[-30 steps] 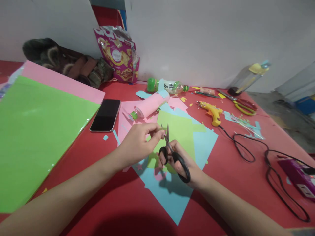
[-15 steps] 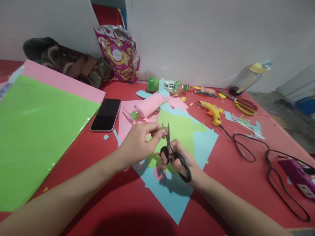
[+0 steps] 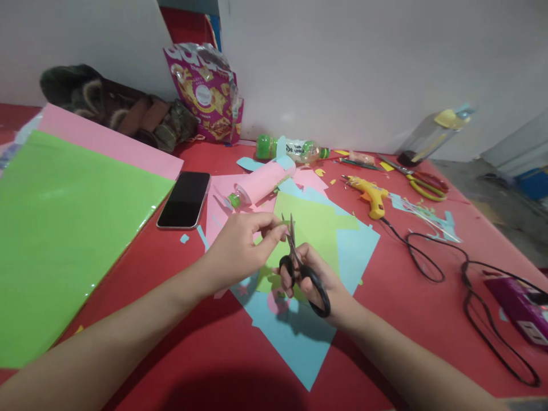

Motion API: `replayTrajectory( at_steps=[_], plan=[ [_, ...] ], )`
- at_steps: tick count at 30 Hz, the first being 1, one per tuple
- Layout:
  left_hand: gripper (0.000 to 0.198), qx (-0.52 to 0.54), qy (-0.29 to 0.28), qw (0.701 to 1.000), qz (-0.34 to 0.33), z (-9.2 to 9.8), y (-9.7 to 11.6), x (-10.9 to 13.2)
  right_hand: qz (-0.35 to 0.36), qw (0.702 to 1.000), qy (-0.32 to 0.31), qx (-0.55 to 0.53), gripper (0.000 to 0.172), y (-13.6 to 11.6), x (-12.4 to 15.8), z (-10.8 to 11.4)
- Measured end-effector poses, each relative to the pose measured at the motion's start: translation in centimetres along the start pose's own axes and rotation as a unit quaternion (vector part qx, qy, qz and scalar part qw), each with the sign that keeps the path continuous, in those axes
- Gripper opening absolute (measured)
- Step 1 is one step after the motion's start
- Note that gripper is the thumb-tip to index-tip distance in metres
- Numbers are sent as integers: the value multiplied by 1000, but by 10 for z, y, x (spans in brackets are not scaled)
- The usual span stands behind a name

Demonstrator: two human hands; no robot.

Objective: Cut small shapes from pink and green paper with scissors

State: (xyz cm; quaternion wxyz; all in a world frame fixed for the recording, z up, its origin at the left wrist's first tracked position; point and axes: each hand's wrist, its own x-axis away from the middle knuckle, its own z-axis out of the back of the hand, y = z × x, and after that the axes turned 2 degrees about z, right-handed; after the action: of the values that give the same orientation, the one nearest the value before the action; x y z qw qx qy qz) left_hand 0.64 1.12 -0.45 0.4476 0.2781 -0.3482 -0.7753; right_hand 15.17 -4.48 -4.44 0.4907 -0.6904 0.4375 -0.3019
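Black-handled scissors (image 3: 292, 251) point away from me with blades slightly apart. My right hand (image 3: 319, 279) grips them, thumb and fingers through the loops. Close beside the blades, my left hand (image 3: 248, 242) is closed in a pinch; whatever lies between its fingertips is too small to make out. Below both hands is a light green paper sheet (image 3: 317, 220) on top of a light blue sheet (image 3: 308, 354). A round pink paper piece (image 3: 278, 302) lies under the scissors. Just beyond sits a pink-wrapped bottle (image 3: 265, 182) with a green cap.
A phone (image 3: 185, 200) and large green sheets (image 3: 77, 234) lie left. To the right are a yellow glue gun (image 3: 370, 194) with a looping black cable, larger scissors (image 3: 422, 182) and a purple power strip (image 3: 520, 314). A snack bag (image 3: 205, 94) and a green-labelled bottle (image 3: 293, 149) stand near the wall.
Almost nothing differs. The scissors' handles have shifted very slightly to the left, and their blades have closed slightly. My left hand keeps its pinch in the same place.
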Motion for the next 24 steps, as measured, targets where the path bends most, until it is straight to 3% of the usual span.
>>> replayTrajectory(
  at_steps=[24],
  plan=[
    [26, -27, -46, 999, 2, 8, 3, -2, 9, 1000, -22, -1, 39, 1, 0, 3]
  ],
)
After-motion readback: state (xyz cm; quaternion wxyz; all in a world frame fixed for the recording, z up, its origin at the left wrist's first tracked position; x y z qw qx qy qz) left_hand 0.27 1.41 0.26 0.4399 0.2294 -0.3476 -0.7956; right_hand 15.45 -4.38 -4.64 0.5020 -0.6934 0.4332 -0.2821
